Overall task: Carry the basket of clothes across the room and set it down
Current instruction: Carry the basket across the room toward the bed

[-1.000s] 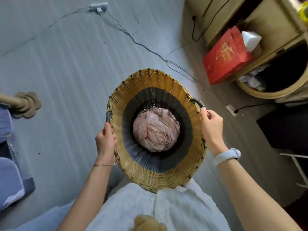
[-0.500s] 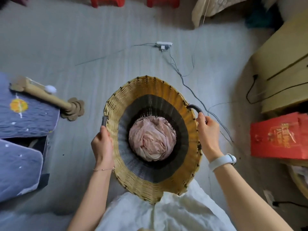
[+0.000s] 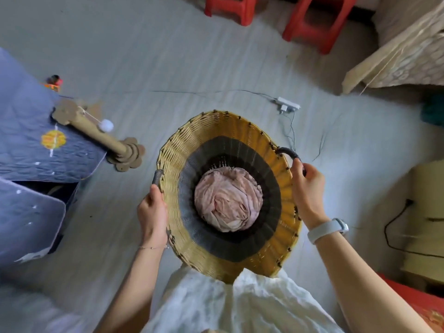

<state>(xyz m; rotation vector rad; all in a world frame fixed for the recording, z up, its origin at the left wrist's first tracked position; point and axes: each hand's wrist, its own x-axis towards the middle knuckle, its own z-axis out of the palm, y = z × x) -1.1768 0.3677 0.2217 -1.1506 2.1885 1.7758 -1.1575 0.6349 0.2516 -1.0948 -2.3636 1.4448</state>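
The left hand (image 3: 152, 213) is closed around a dark, cord-wrapped handle on the left rim of the basket (image 3: 276, 169), a thin chain bracelet at its wrist. The right hand (image 3: 308, 186) grips the matching looped handle on the right rim, fingers curled over the wrapped cord, with a pale smooth wristband (image 3: 328, 230) just below it. Between the two hands the basket hangs off the floor in front of the person's white crinkled garment (image 3: 228, 306). It is round and woven, flaring wide at the mouth: yellow cane at the rim, then a band of grey and black weave narrowing toward the bottom (small dark knots stud the edge). Deep inside lies a bundle of pink clothes (image 3: 227, 204), soft and crumpled into a ball.

Beneath everything runs a pale grey floor (image 3: 120, 44) with faint lines. To the left sits a quilted blue-grey mat (image 3: 26, 131) with a stitched orange disc, and on its edge a cardboard post (image 3: 103, 137) with scalloped ends and a white pompom on a string. Beyond the basket a white power strip (image 3: 288, 105) trails thin cables. Two red plastic stools (image 3: 312, 22) stand at the far edge, near a beige lace-patterned cloth (image 3: 406, 56).
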